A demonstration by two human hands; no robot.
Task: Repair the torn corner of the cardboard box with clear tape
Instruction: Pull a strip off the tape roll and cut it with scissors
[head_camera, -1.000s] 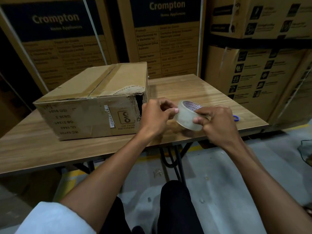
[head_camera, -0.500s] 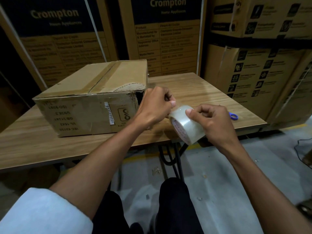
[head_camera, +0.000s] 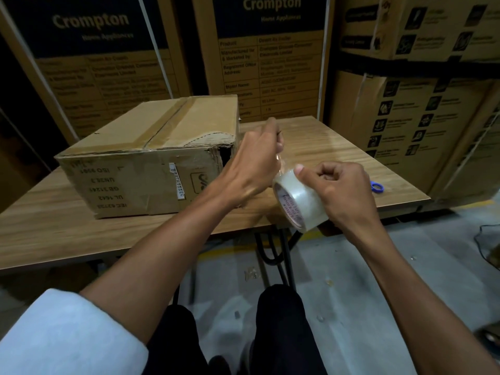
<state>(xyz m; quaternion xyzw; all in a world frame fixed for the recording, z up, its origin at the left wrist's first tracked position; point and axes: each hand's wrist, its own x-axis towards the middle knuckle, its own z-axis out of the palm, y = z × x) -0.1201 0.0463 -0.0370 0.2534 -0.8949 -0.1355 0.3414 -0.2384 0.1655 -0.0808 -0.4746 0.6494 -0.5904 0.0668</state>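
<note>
Over desk's near edge, your right hand [head_camera: 339, 196] grips glossy clear tape roll [head_camera: 297, 203]; left hand [head_camera: 254, 161] pinches peeled strip. Corrugated cardboard box [head_camera: 151, 155] sits mid-desk, torn corner [head_camera: 223, 152] ragged, gaping beside left hand.

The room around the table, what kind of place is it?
Probably a warehouse or stockroom: stacked Crompton appliance cartons fill the wall behind the wooden table, and the floor is bare concrete.

Matt cardboard box [head_camera: 140, 169], glossy tape roll [head_camera: 303, 204]
</note>
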